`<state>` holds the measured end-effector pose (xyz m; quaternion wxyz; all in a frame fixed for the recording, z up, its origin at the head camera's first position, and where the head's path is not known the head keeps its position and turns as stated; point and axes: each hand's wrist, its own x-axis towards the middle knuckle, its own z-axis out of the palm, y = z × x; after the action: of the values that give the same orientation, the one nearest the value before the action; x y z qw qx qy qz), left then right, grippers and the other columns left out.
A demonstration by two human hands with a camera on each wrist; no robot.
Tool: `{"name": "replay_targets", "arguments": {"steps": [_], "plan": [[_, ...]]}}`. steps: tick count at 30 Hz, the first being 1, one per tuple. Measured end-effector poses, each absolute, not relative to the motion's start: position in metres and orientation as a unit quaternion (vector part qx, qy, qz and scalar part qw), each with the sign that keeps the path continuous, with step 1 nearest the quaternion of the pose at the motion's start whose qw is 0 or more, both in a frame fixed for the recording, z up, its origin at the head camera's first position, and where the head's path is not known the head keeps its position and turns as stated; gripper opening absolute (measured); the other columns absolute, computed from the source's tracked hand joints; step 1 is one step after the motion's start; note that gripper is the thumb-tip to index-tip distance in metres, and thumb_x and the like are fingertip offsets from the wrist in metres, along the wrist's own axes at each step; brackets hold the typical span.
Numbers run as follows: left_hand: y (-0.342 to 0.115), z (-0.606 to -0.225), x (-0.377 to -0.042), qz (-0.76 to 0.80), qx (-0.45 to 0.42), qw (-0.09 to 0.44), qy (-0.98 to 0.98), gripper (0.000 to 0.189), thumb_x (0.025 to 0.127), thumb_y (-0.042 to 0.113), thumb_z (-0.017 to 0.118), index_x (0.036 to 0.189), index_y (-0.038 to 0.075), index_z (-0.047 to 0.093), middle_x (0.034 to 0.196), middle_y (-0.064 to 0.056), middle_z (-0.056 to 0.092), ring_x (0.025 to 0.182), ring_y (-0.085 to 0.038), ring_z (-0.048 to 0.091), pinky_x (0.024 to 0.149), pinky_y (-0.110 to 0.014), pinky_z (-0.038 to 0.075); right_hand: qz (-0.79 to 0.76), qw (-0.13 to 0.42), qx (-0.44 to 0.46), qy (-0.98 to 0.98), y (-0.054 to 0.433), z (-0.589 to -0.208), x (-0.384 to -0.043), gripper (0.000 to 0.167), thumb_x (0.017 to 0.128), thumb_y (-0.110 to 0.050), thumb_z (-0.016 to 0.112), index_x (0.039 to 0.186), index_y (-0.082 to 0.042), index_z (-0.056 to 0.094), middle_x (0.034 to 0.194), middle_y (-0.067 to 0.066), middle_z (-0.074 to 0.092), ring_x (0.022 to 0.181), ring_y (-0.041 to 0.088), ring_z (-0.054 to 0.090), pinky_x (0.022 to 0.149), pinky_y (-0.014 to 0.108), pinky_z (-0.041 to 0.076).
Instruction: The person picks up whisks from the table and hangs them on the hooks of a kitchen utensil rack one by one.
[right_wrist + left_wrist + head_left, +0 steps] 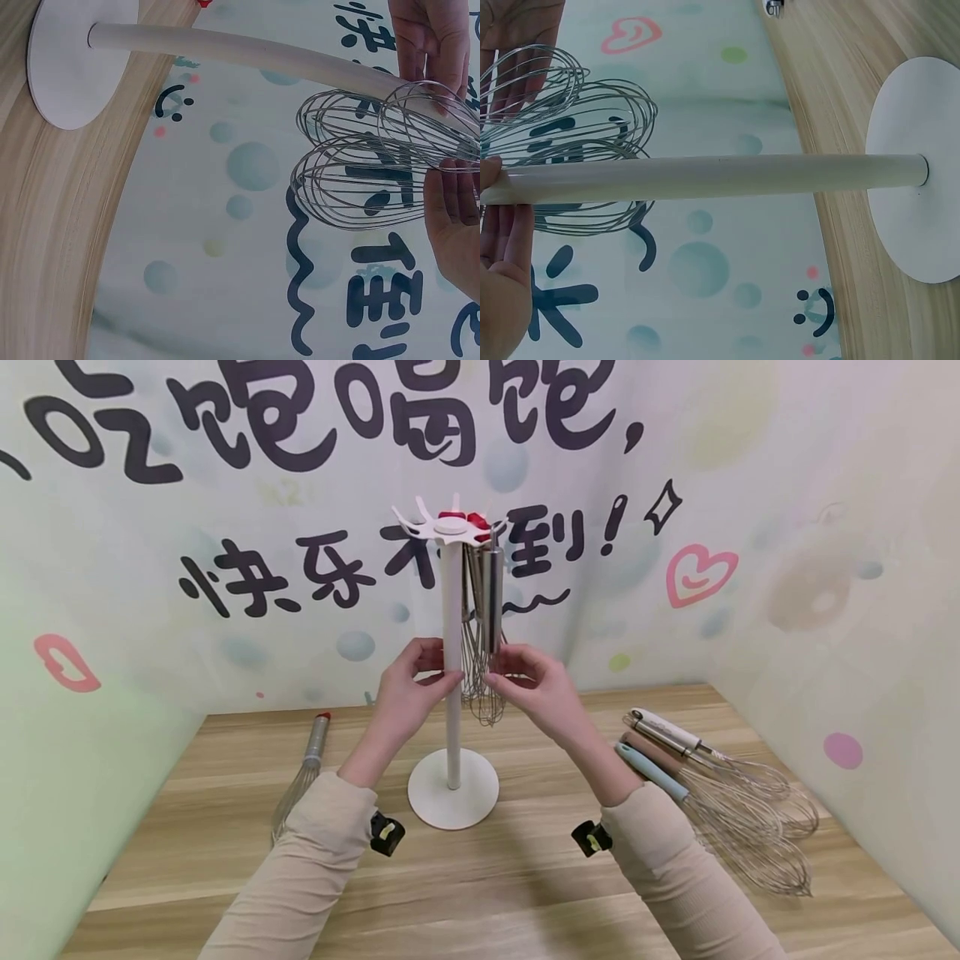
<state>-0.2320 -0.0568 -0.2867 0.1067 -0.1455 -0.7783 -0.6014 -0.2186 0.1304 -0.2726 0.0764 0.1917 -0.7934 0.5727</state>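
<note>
A white stand (452, 718) with a round base and a crown of hooks rises from the table. Steel whisks (492, 597) hang on its right side, wire loops down, with red parts among the hooks above. My left hand (408, 693) grips the pole around mid-height, thumb in front and fingers behind, as the left wrist view also shows on the pole (705, 176). My right hand (538, 687) has thumb and fingertips at the wires of the front whisk, just below its handle. In the right wrist view the wire loops (360, 184) partly overlap the fingers.
On the left of the wooden table (525, 893) lies a whisk (315, 743) with a red-tipped grey handle. Several whisks lie together on the right, among them one with a light blue handle (652, 767) and one with a white handle (663, 727). Printed walls stand close behind and beside.
</note>
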Motion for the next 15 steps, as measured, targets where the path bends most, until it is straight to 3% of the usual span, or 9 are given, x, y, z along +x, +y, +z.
{"name": "replay_targets", "arguments": {"steps": [9,15], "plan": [[-0.0542,-0.2847,-0.2294,-0.606,-0.139,0.109,-0.776,0.045,0.086,0.005,0.067,0.127,0.003,0.050,0.118,-0.021,0.060,0.112,-0.031,0.058,0.099,-0.038,0.054,0.576,0.081,0.194,-0.790,0.1334,-0.2724,-0.2184,0.038,0.089,-0.004,0.064,0.125,0.005,0.055,0.117,0.024,0.061,0.106,0.025,0.060,0.100,0.041,0.052],[-0.0542,-0.2850,-0.2287,-0.608,-0.143,0.112,-0.773,0.045,0.086,0.004,0.067,0.128,0.003,0.051,0.120,-0.021,0.059,0.113,-0.031,0.058,0.099,-0.037,0.054,0.571,0.086,0.195,-0.793,0.1385,-0.2728,-0.2193,0.038,0.089,-0.006,0.064,0.126,0.003,0.056,0.117,0.022,0.062,0.104,0.018,0.060,0.100,0.039,0.053]]}}
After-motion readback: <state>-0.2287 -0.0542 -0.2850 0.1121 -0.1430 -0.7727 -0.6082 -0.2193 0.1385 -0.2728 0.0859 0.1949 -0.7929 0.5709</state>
